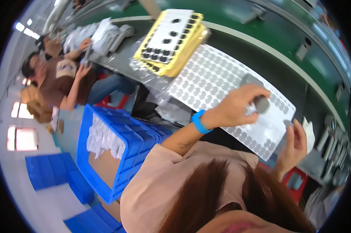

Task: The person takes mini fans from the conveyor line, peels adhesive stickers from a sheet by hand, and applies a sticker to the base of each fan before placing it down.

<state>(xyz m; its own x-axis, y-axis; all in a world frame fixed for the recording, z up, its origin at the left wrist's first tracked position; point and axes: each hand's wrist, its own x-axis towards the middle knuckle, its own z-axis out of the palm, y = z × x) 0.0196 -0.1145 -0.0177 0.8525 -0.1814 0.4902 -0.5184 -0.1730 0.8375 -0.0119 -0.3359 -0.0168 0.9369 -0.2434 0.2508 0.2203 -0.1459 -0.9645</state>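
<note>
Blue crate, white wrappings inside, left hand holding grey piece

You had two grips at work: your left grip had one grey piece, your right grip one small grey disc. You wore one blue wristband. On the bench lay one white sheet with dozens of grey ovals, too many to tally, and one yellow-edged stack, its layers uncountable. You had at least three grey parts on the green surface; one pile of parts at the right overlapped too much to count. You had two co-workers at your left, two red stools and at least two blue crates.
</note>
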